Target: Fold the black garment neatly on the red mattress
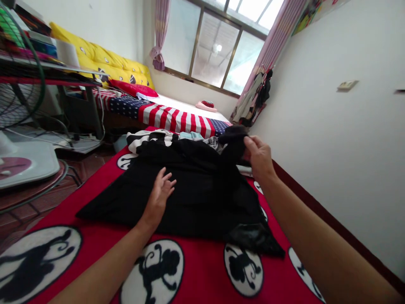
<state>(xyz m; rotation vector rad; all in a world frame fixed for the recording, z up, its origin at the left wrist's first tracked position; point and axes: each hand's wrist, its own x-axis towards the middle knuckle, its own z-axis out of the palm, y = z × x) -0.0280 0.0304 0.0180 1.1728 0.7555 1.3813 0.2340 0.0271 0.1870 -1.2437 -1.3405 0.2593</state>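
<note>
A black garment (196,198) lies spread over a red blanket with monkey prints; its exact kind I cannot tell. Near its lower right corner is a shiny dark patch (248,236). My right hand (259,156) pinches a dark part of the cloth at the far right and lifts it above the rest. Over the garment's left half is my left hand (162,190), fingers apart, with nothing in it. Whether its palm edge touches the cloth is unclear.
Beyond the garment, other clothes, including a black-and-white piece (142,139), lie in a heap on the red blanket (202,270). A fan (22,156) on a stool stands at left, beside a cluttered desk (47,69). A wall (341,135) borders the right side.
</note>
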